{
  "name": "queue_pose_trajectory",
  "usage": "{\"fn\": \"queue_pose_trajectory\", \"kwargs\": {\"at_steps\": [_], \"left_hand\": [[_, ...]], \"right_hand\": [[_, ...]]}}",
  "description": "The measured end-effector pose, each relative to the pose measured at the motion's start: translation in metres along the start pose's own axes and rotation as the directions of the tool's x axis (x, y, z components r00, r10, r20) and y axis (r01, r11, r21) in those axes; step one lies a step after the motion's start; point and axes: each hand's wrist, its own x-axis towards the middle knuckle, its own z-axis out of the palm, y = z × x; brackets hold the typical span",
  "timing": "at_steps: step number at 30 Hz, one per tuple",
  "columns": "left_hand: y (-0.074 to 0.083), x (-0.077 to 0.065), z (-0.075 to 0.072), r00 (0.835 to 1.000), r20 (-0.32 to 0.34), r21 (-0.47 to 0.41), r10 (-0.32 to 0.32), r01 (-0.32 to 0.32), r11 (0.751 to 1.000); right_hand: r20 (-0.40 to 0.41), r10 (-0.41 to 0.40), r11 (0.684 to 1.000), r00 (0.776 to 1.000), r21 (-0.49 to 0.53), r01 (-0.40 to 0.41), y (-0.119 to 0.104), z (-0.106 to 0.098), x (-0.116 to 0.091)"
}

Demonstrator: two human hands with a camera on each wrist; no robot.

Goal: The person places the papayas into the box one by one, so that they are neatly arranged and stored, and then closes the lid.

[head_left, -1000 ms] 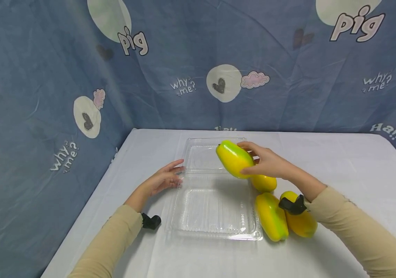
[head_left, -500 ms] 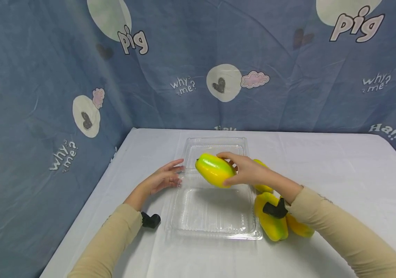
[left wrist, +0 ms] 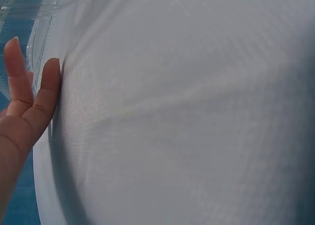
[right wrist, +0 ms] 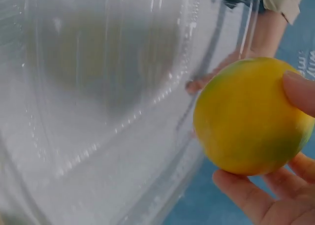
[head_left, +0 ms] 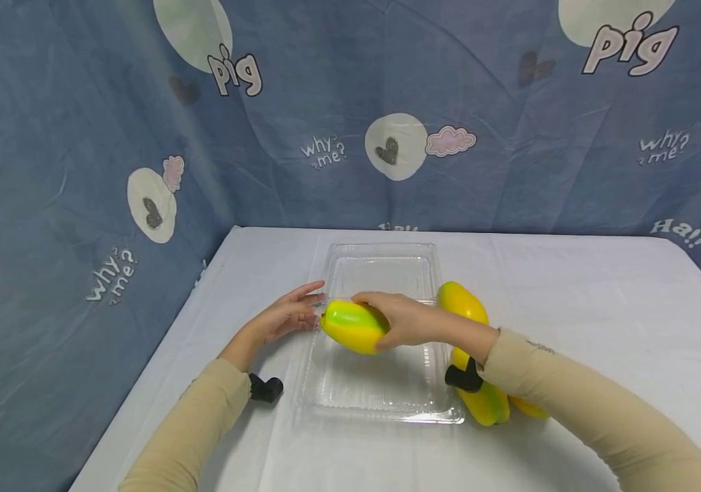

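My right hand grips a yellow-green papaya by one end and holds it over the left part of a clear plastic clamshell box. In the right wrist view the thumb and fingers stand around the papaya, with the ridged floor of the box behind it. My left hand is at the box's left side near the hinge, its fingers loosely extended. The left wrist view shows the left hand with nothing in it, fingertips near the clear plastic.
Several more papayas lie along the box's right side: one toward the back, one nearer the front, another partly hidden under the right sleeve. The box's lid lies open toward the back of the white-covered table. Blue printed cloth hangs behind.
My right hand has carried the papaya leftward and lower, from the box's right side by the hinge to over its left part. The left hand has hardly moved.
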Motion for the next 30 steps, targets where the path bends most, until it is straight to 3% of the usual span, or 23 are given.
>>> {"fn": "queue_pose_trajectory", "kwargs": {"at_steps": [10,19,30], "left_hand": [[0.001,-0.002,0.001,1.0,0.011,-0.005,0.006,-0.006,1.0],[0.001,-0.003,-0.001,1.0,0.019,0.032,0.008,-0.009,0.999],[0.001,-0.003,-0.002,1.0,0.018,0.068,0.013,-0.014,0.998]], "right_hand": [[0.059,-0.049,0.996,0.997,-0.07,0.054,-0.001,0.02,0.016],[0.053,0.006,0.999,0.999,-0.046,-0.004,0.0,0.034,0.027],[0.04,0.05,0.985,0.998,-0.17,-0.043,-0.003,0.037,0.03]]}}
